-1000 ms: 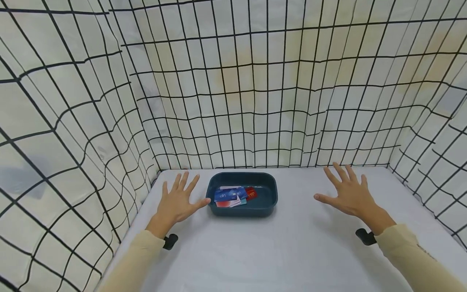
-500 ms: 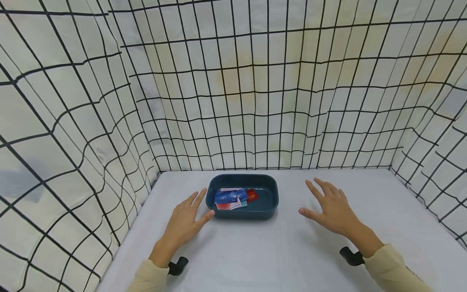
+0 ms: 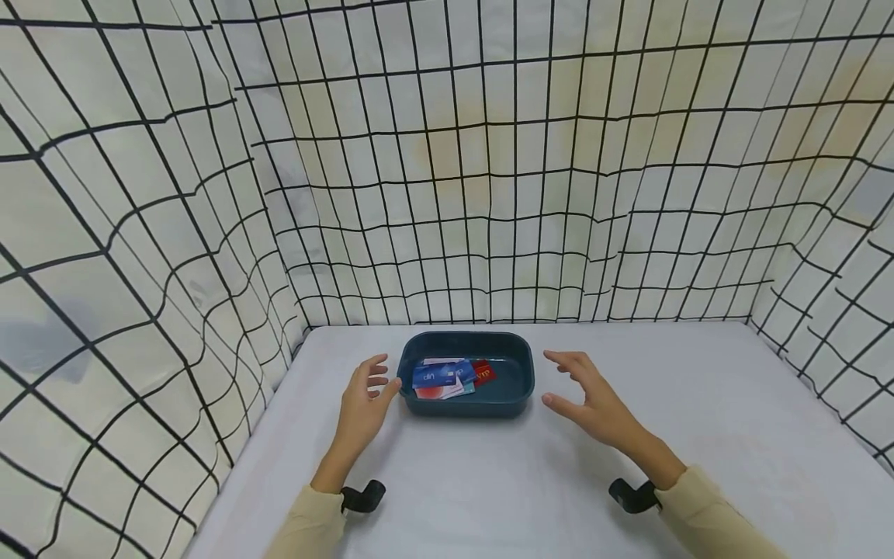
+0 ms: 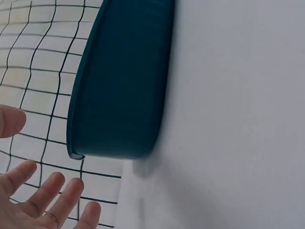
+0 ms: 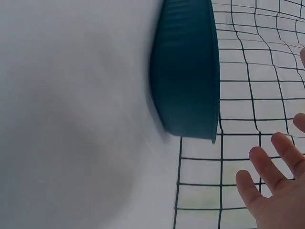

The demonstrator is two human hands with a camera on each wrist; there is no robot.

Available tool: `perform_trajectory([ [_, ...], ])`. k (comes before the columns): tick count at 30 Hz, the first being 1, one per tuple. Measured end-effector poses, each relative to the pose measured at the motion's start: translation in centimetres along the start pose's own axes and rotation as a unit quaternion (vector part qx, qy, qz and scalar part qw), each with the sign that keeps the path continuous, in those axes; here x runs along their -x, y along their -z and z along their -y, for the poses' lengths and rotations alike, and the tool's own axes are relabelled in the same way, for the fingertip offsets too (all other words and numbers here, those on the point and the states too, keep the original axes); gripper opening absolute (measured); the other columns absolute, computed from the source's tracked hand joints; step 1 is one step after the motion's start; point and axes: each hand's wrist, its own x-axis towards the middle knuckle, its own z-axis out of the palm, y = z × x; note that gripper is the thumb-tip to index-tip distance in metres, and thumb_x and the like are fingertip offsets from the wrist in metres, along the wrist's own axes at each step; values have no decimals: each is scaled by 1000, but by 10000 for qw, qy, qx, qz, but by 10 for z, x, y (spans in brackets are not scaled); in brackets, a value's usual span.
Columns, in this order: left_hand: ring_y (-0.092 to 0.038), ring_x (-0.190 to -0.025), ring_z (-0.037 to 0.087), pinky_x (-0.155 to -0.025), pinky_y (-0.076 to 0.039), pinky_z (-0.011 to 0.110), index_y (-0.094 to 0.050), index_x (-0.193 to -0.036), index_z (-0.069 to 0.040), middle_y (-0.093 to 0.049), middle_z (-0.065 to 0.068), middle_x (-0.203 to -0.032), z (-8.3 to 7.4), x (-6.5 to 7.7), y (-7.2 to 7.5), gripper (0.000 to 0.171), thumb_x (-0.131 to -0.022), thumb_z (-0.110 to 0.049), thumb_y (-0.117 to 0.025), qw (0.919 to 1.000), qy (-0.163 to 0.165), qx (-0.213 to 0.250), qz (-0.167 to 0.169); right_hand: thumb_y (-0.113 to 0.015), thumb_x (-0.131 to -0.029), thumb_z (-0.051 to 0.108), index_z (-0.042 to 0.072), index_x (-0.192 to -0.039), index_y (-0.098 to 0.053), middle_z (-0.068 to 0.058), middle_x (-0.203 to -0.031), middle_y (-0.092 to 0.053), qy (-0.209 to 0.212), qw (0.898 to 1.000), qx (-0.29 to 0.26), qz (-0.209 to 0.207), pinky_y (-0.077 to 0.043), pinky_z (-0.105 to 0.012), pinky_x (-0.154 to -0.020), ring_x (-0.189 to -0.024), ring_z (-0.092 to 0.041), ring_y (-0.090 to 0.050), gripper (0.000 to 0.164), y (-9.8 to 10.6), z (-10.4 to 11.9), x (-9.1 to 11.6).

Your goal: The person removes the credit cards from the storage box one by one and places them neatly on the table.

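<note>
A dark teal tray [image 3: 517, 388] stands on the white table, with several cards inside it. Among these are a blue card [image 3: 433, 376] on top and a red card [image 3: 484, 372] at the right of the pile. My left hand [image 3: 361, 404] is at the tray's left end, fingers spread and slightly bent, thumb tip overlapping the rim in the head view. Off the right end my right hand [image 3: 594, 400] hovers with thumb and fingers apart, facing the tray. Both wrist views show the tray's outer wall [image 4: 124, 90] beside loosely spread fingers that hold nothing.
The white tabletop [image 3: 489, 481] spreads around the tray. Black grid netting over white sheeting [image 3: 517, 194] rises behind the table and along both sides. Each wrist carries a small black camera, one on the left wrist [image 3: 365, 497], one on the right [image 3: 632, 495].
Both hands have come inward toward the two ends of the tray, the right one travelling further. Their widely splayed fingers have relaxed and turned toward the tray. The tray and cards stay put.
</note>
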Motion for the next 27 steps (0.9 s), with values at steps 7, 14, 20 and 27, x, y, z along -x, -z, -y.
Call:
perform_trajectory([
  [7, -59, -121, 31, -98, -55, 45, -51, -146, -14, -58, 18, -140, 8, -17, -10, 45, -103, -22, -60, 9916, 694, 1090, -81, -75, -94, 26, 18, -152, -46, -11, -145, -52, 134, 9992, -374, -33, -45, -63, -107, -129, -33, -54, 66, -16, 7, -15],
  [14, -57, -127, 31, -88, -55, 22, -53, -147, -14, -56, 15, -146, 15, -25, -22, 42, -106, -20, -55, 9711, 953, 2184, -94, -77, -92, 26, 15, -152, -46, -12, -146, -53, 137, 9979, -630, 75, -43, -60, -111, -130, -33, -52, 68, -32, 16, -30],
  [20, -54, -137, 31, -103, -52, 37, -52, -149, -14, -52, 13, -153, 23, -32, -30, 44, -106, -19, -54, 9569, 1053, 2705, -35, -76, -92, 24, 14, -152, -46, -14, -146, -54, 181, 9973, -699, 111, -43, -60, -111, -131, -35, -52, 68, -44, 22, -43],
  [27, -53, -140, 29, -100, -52, 29, -51, -151, -20, -49, 9, -158, 30, -36, -37, 45, -106, -18, -53, 9571, 1118, 2665, 196, -77, -92, 26, 16, -153, -45, -10, -148, -53, 57, 9969, -756, 206, -41, -57, -114, -133, -31, -52, 69, -54, 22, -58],
])
